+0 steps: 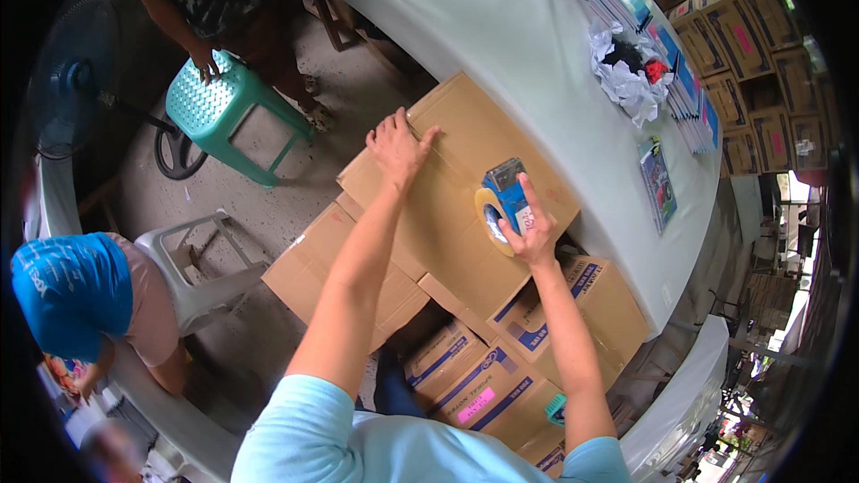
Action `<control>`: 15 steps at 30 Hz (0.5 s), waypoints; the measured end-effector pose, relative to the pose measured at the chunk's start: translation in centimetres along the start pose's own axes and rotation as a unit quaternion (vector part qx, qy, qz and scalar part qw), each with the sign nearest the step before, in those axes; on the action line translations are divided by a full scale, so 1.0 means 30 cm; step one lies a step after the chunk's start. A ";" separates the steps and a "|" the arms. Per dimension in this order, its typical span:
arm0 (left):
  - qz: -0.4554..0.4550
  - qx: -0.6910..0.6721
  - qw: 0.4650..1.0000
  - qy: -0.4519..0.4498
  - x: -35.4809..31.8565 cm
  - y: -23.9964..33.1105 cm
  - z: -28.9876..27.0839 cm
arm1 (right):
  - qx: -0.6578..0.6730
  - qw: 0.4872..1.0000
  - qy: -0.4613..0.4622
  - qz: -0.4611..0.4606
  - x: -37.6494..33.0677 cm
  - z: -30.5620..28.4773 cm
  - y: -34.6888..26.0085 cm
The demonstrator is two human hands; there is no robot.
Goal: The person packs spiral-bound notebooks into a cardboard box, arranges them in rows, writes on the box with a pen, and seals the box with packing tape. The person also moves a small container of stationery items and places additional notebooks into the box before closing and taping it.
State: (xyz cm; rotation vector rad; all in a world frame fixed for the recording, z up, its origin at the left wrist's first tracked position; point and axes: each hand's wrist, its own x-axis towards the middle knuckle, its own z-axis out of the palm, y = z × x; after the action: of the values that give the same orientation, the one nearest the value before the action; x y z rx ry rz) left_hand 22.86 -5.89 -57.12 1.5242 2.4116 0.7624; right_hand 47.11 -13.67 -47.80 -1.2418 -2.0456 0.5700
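The closed cardboard box (pixel 456 188) hides whatever it holds, and its near corner covers part of the stacked cartons (pixel 483 376) below. The left hand (pixel 398 148) lies flat, fingers slightly spread, on the box's top seam. The right hand (pixel 530 231) grips a blue tape dispenser (pixel 503 201), fingers wrapped around its handle, index extended, resting on the lid.
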 end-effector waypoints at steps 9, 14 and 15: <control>-0.003 -0.022 1.000 0.007 0.014 -0.001 0.004 | 0.053 0.997 0.025 -0.045 -0.002 -0.030 0.026; -0.016 -0.017 1.000 -0.005 0.009 -0.008 0.019 | 0.034 0.998 -0.043 -0.031 0.121 -0.077 -0.045; -0.021 -0.018 1.000 -0.012 0.008 -0.018 0.015 | 0.032 0.997 -0.060 -0.029 0.135 -0.079 -0.052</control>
State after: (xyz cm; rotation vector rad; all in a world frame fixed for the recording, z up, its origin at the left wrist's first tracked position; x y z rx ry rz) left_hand 22.52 -5.71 -57.77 1.4571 2.3906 0.7723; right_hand 46.58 -10.72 -43.88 -1.1306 -2.1374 0.6917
